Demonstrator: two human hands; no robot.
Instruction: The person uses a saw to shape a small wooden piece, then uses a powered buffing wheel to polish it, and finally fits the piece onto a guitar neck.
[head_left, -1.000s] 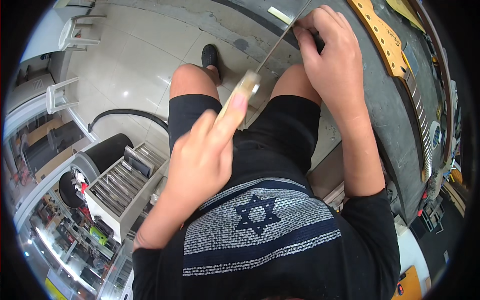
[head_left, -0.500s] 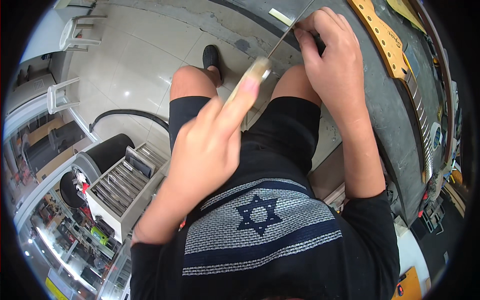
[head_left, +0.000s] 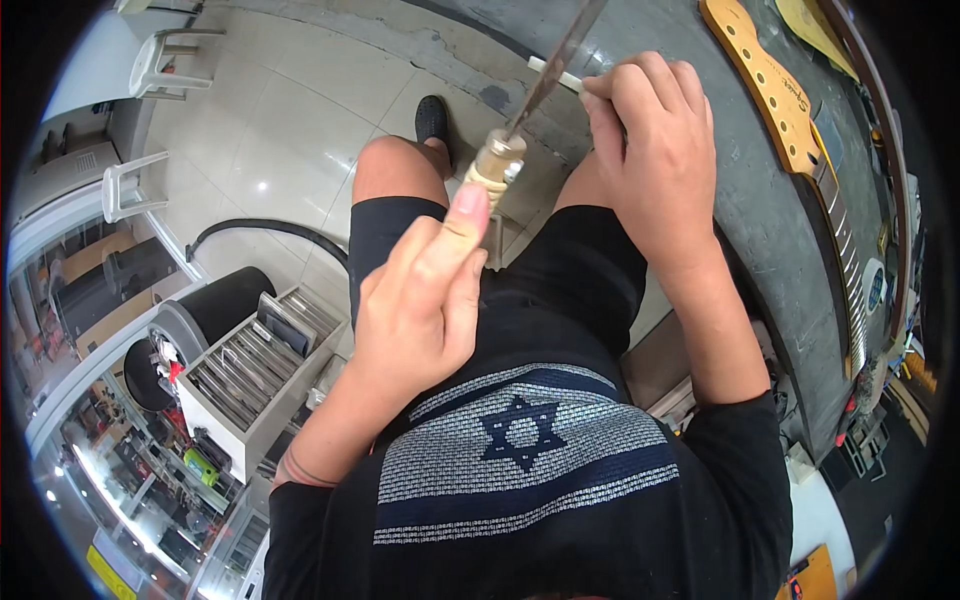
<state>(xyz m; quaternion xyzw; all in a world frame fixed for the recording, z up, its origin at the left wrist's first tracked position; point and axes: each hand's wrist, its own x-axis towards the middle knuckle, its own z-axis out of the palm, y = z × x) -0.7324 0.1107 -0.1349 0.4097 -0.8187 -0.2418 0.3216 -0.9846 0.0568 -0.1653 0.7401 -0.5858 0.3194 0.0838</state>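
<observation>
While the person sits with knees apart beside the grey surface (head_left: 745,190), the left hand (head_left: 425,300) is raised over the lap, its grip closed on the pale wooden handle (head_left: 495,160) of a file (head_left: 555,60), forefinger stretched up along the handle. The file's thin metal blade slants up and to the right, away from the handle, toward the edge of the surface. There it meets a small white strip (head_left: 555,75), which the right hand (head_left: 655,150) pinches in a narrow grip at the surface's edge, fingers curled over it. Farther right on the surface lies a guitar neck (head_left: 790,130), its amber headstock pointing away. Beyond the knees a black shoe (head_left: 432,115) rests on the tiled floor (head_left: 290,130). Far left stand white plastic chairs (head_left: 130,185).
</observation>
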